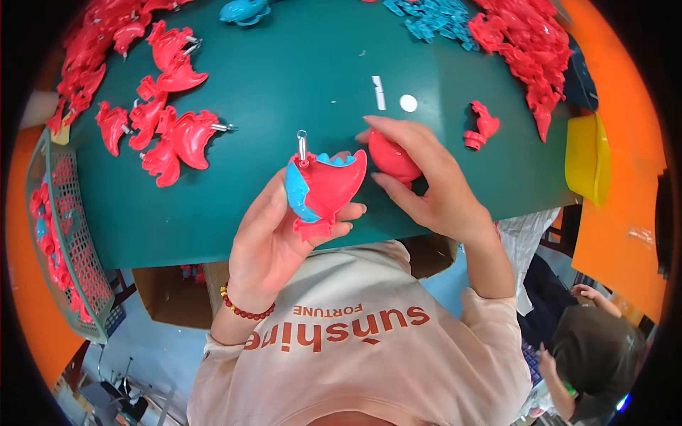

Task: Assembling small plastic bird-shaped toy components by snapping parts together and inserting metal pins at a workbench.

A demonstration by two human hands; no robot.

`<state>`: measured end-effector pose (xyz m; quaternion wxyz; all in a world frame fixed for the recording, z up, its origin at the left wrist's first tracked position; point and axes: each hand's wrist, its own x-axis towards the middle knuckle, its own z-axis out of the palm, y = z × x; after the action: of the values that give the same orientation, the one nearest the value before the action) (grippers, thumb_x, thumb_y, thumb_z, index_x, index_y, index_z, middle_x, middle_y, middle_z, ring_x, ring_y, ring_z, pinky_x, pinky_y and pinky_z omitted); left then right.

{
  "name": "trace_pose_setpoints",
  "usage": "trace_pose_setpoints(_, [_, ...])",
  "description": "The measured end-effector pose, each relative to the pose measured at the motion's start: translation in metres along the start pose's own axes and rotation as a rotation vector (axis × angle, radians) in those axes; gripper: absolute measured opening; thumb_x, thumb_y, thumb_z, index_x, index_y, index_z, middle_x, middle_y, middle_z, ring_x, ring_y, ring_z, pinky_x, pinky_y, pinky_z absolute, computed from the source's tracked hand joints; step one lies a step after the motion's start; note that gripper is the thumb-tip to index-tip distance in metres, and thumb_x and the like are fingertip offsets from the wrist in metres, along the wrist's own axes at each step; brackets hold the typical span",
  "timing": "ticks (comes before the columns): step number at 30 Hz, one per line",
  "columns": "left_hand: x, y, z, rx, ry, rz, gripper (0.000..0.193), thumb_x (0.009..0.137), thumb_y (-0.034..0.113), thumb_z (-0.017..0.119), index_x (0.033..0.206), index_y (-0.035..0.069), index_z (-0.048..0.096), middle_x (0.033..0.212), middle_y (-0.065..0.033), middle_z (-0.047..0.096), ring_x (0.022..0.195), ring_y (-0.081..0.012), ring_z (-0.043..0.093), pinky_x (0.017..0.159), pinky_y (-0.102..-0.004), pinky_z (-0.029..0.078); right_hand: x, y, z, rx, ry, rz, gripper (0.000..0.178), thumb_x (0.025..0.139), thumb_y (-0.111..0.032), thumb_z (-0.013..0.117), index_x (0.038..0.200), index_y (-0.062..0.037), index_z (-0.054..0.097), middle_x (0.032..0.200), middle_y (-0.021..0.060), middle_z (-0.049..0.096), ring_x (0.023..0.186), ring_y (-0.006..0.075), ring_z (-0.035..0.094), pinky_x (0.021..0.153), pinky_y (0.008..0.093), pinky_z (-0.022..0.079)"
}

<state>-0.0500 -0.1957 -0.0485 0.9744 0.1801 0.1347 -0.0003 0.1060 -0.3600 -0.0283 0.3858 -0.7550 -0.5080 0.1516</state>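
Observation:
Over the near part of the green table (pixel 284 78), my left hand (pixel 259 231) is closed around a curved red plastic shell (pixel 337 188) with a blue piece (pixel 296 190) set into it. A small metal spring (pixel 302 147) stands up from the shell's top edge. Close by on the right, my right hand (pixel 444 181) grips a rounded red plastic piece (pixel 393 157) between thumb and fingers. Its underside is hidden. The two red parts are near each other, with a narrow gap between them.
Red shells with springs (pixel 188 138) lie at the left. Red pieces (pixel 526 50) and blue pieces (pixel 437 21) are heaped at the far right. A mesh basket (pixel 78 248) hangs by the left edge, a yellow bin (pixel 588 160) by the right. Another person (pixel 597 348) is at lower right.

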Motion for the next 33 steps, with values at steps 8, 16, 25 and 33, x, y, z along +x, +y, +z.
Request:
trace_pose_setpoints(8, [-0.002, -0.008, -0.009, -0.292, -0.136, 0.061, 0.052, 0.097, 0.031, 0.037, 0.133, -0.005, 0.028, 0.129, -0.0302, 0.04, 0.104, -0.0448, 0.054, 0.081, -0.0466, 0.054, -0.009, 0.02, 0.004, 1.998, 0.068, 0.142, 0.094, 0.074, -0.012, 0.058, 0.144, -0.0045, -0.004, 0.12, 0.0119, 0.057, 0.132, 0.0296, 0.029, 0.107, 0.0596, 0.018])
trace_pose_setpoints(16, [-0.004, -0.006, -0.01, -0.379, -0.112, 0.058, 0.05, 0.098, 0.032, 0.036, 0.132, -0.004, 0.032, 0.129, -0.031, 0.04, 0.102, -0.0449, 0.055, 0.079, -0.0458, 0.055, -0.016, 0.013, -0.005, 2.097, 0.071, 0.197, 0.084, 0.076, -0.01, 0.054, 0.143, -0.0039, 0.004, 0.12, 0.0156, 0.056, 0.122, 0.0315, 0.042, 0.101, 0.0572, 0.031])
trace_pose_setpoints(25, [-0.003, 0.0, -0.004, -0.448, -0.082, 0.089, 0.044, 0.099, 0.028, 0.034, 0.132, -0.001, 0.034, 0.132, -0.0279, 0.037, 0.106, -0.045, 0.052, 0.081, -0.046, 0.054, -0.109, -0.012, -0.087, 0.068, -0.286, 0.334, 0.031, 0.079, -0.015, 0.067, 0.104, 0.0021, 0.06, 0.085, 0.0111, 0.064, 0.073, 0.0181, 0.062, 0.066, 0.0309, 0.049])
trace_pose_setpoints(33, [0.006, -0.01, -0.002, -0.276, -0.137, 0.0, 0.048, 0.098, 0.03, 0.034, 0.131, -0.005, 0.032, 0.126, -0.0281, 0.043, 0.106, -0.0423, 0.054, 0.082, -0.0442, 0.053, -0.043, 0.025, -0.056, -0.676, 0.527, 0.56, 0.033, 0.078, -0.014, 0.068, 0.108, -0.0018, 0.061, 0.092, 0.0097, 0.061, 0.058, 0.0121, 0.051, 0.056, 0.0256, 0.045])
